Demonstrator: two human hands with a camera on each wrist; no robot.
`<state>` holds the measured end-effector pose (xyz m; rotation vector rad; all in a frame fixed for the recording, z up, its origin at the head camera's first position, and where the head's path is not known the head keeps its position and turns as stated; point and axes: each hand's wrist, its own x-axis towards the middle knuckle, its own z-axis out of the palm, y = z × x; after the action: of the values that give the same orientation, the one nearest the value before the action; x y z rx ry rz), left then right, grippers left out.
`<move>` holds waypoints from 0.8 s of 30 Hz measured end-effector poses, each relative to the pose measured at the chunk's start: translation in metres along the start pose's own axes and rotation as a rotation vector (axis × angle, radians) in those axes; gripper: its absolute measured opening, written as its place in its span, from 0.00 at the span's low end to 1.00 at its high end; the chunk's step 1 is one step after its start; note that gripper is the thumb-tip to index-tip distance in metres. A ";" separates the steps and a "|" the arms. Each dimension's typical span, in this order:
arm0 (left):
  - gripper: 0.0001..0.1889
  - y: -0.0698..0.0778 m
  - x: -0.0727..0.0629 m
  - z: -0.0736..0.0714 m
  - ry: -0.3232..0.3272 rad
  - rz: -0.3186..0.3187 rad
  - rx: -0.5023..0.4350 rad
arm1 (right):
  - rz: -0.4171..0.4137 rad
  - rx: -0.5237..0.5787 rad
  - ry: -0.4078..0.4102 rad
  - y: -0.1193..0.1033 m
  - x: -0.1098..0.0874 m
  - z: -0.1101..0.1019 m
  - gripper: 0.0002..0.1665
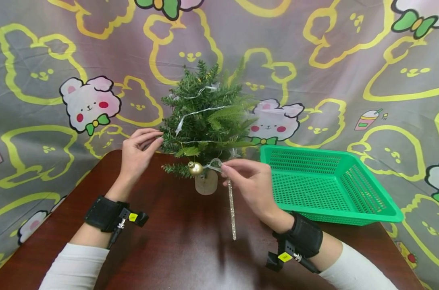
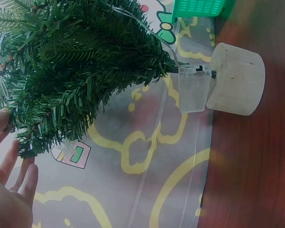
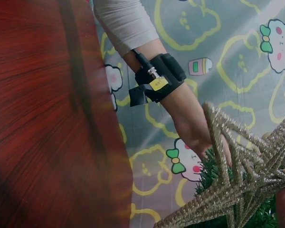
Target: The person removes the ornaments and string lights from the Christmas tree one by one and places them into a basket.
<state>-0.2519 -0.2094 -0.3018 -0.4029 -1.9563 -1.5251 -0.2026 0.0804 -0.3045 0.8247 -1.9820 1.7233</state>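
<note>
A small artificial Christmas tree (image 1: 201,121) stands on a pale round base (image 2: 237,78). At its left side my left hand (image 1: 137,151) holds a branch tip between thumb and fingers; in the left wrist view that hand (image 2: 12,190) is cut off by the frame edge. My right hand (image 1: 250,181) pinches a pale hanging loop (image 1: 216,163) in front of the lower right branches. From it hangs a glittery gold star ornament (image 1: 232,213), edge-on in the head view and large in the right wrist view (image 3: 228,185). A gold ball ornament (image 1: 195,168) hangs low on the tree.
A green plastic basket (image 1: 371,215) sits right of the tree on the dark red-brown table (image 1: 161,241). A silvery light string (image 1: 201,110) with star lights winds round the tree. Its clear battery box (image 2: 194,92) is beside the base. Patterned cloth (image 1: 324,117) hangs behind.
</note>
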 end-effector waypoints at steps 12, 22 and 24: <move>0.12 -0.002 -0.001 0.000 -0.004 0.002 0.006 | -0.024 -0.037 -0.002 -0.003 -0.004 -0.018 0.06; 0.12 -0.002 0.001 0.000 0.007 0.008 0.004 | 0.001 -0.039 0.029 -0.003 -0.006 -0.029 0.06; 0.12 -0.002 0.001 0.000 0.007 0.006 0.004 | 0.008 -0.031 0.039 -0.003 -0.006 -0.030 0.05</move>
<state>-0.2534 -0.2099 -0.3026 -0.4009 -1.9507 -1.5170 -0.1986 0.1107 -0.3015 0.7685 -1.9836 1.6958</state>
